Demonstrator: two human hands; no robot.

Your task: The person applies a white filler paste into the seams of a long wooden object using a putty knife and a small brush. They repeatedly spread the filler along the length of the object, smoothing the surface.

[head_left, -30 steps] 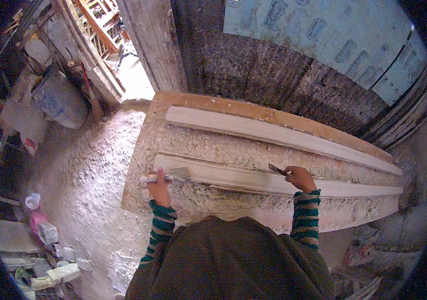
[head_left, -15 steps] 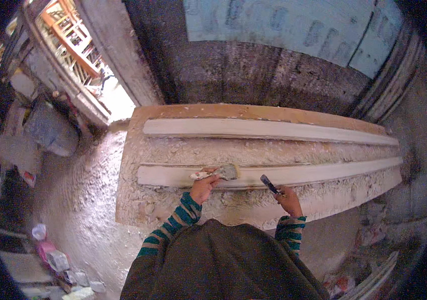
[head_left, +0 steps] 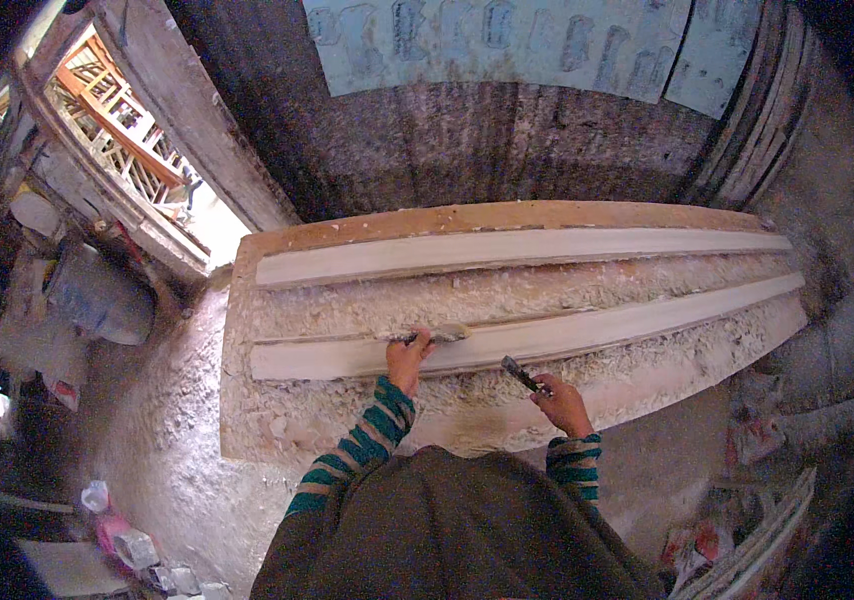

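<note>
The far left is dim and bent by the lens: a grey tub (head_left: 102, 298) sits by the doorway, and low on the floor lie small packages (head_left: 137, 550), one pink, the others pale and boxy, their markings too small to make out. On the workbench (head_left: 247, 400), littered with pale chips, two long white mouldings run left to right; the far moulding (head_left: 507, 250) lies along the back edge, and the near moulding (head_left: 547, 335) has its long axis rising slightly toward the right. The left hand (head_left: 409, 360) is closed around a brush (head_left: 444, 332) whose pale head lies on the near moulding and points right; its handle is mostly hidden in the fist. The right hand (head_left: 562, 403), just off the bench's front edge, grips a small dark tool (head_left: 521, 374) pointing up and left toward the moulding; its tip is hard to make out. Pale blue sheets (head_left: 507, 45) with blurred dark marks hang on the wall above. At the lower right, red-and-white bags (head_left: 697, 545) are partly cut off in shadow.
</note>
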